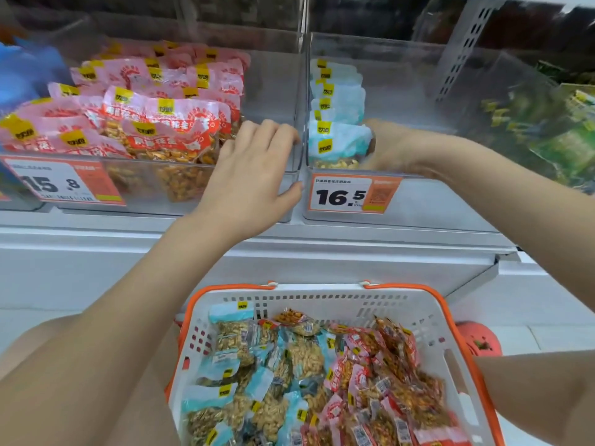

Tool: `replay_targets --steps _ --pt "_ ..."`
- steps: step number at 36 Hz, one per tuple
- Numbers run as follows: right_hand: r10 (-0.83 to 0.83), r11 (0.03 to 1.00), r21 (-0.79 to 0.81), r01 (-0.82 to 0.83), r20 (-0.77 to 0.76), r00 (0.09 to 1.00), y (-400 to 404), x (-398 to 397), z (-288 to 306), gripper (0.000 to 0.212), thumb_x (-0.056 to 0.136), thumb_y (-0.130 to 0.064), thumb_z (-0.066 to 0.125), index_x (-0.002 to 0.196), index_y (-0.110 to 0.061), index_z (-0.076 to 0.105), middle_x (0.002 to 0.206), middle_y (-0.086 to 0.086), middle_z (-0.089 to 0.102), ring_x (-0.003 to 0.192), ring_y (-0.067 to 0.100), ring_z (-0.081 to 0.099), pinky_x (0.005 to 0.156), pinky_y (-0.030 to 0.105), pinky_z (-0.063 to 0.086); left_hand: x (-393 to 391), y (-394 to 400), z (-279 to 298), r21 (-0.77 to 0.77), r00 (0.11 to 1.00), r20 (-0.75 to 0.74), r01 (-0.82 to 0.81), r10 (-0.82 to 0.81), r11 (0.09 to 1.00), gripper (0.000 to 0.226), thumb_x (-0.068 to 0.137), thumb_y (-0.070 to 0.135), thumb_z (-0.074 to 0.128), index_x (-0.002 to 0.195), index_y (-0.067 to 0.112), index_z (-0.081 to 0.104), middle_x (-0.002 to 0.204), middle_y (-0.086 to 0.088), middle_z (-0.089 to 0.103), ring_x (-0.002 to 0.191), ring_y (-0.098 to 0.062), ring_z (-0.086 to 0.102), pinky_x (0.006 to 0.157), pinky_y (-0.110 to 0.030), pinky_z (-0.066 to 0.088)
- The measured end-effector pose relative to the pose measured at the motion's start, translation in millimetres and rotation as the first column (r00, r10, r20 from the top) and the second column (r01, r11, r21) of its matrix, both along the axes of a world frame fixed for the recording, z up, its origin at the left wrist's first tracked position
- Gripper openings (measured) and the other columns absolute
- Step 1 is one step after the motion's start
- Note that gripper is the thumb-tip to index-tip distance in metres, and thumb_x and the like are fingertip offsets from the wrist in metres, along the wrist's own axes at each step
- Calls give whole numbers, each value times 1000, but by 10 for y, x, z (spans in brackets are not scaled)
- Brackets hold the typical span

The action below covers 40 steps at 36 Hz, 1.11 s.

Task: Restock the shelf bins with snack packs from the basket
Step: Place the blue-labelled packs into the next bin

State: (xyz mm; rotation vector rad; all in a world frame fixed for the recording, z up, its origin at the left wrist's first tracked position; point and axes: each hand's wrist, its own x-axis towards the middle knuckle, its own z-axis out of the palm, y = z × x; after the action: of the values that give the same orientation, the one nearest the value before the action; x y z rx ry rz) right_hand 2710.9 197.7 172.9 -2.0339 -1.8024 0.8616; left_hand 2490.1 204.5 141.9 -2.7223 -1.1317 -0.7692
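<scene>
**Both hands at the shelf bins, basket below**

We see our left hand resting on the front right corner of the clear bin that holds the pink peanut packs. Its fingers are curled over the top of the bin's front edge and the thumb lies against the outer wall; the hand grips the bin itself and holds no pack.

Our right hand reaches inside the neighbouring clear bin, just beside the row of pale blue peanut packs that stand upright along that bin's left wall. The hand presses against the front pack of the row. The fingers are hidden behind that pack, so we cannot tell whether they clasp it or only touch it.

On the front of the left bin sits a price label reading 15.8; on the right bin, a price label reading 16.5.

Below the shelf, between our forearms, stands the white basket with orange handles. In it lie loose snack packs: blue packs heaped on its left side, red and pink packs on its right.

To the far right of the shelf, green snack bags fill another bin.
</scene>
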Motion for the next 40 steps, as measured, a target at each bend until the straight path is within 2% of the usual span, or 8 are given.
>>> replay_targets --steps 3,6,11,16,21,31,36,40 --pt "-72 997 26 71 19 997 -29 -1 17 58 76 -30 81 118 -28 41 97 -11 58 85 8 57 73 22 41 5 0 -7 11 1000 0 -13 13 1000 42 84 32 63 116 8 49 111 -12 49 104 -32 41 80 -42 35" --pt "-117 991 75 113 57 991 -13 36 -13 79 74 -32 81 131 -19 28 108 1 58 90 19 55 74 30 39 -16 0 -21 23 1000 -3 -2 2 1000 42 85 31 63 116 7 50 110 -13 50 102 -33 42 79 -43 36" --pt "-106 987 124 102 29 994 -10 8 62 90 72 -31 84 134 -20 19 125 11 47 97 21 52 76 27 42 -50 -12 -50 54 999 -46 2 1 999 42 85 34 59 115 6 51 107 -13 51 98 -33 43 77 -42 35" --pt "-90 990 113 84 48 995 45 -57 123 105 69 -30 85 146 -29 13 139 8 33 106 25 52 55 20 49 -73 -11 -73 76 995 -99 -4 11 997 43 83 38 49 111 6 51 104 -14 52 94 -33 43 74 -40 31" --pt "10 996 78 -31 255 967 107 -140 72 104 75 -32 81 149 -28 9 136 14 34 100 26 48 86 30 41 -77 -12 -89 92 992 -124 -16 28 996 47 82 43 38 109 7 51 103 -13 52 92 -32 43 73 -35 25" --pt "-103 969 232 83 75 992 25 -180 34 91 75 -34 81 144 -28 22 141 15 25 99 25 44 87 23 32 -74 -26 -127 126 991 -125 -23 39 992 46 79 41 41 108 7 52 100 -13 54 91 -30 40 72 -36 24" --pt "-67 980 194 50 79 995 35 -133 11 101 74 -30 82 148 -28 13 141 17 28 102 23 47 92 23 33 -93 -59 -176 153 987 -155 -22 46 988 44 78 38 41 106 7 53 96 -13 55 90 -31 42 72 -36 24" --pt "-69 986 157 63 34 997 -33 -2 26 112 74 -24 83 151 -25 1 129 5 42 109 21 50 91 25 37 -114 -83 -201 165 985 -165 -31 58 986 44 78 37 41 108 7 54 98 -13 55 89 -33 47 72 -37 24"
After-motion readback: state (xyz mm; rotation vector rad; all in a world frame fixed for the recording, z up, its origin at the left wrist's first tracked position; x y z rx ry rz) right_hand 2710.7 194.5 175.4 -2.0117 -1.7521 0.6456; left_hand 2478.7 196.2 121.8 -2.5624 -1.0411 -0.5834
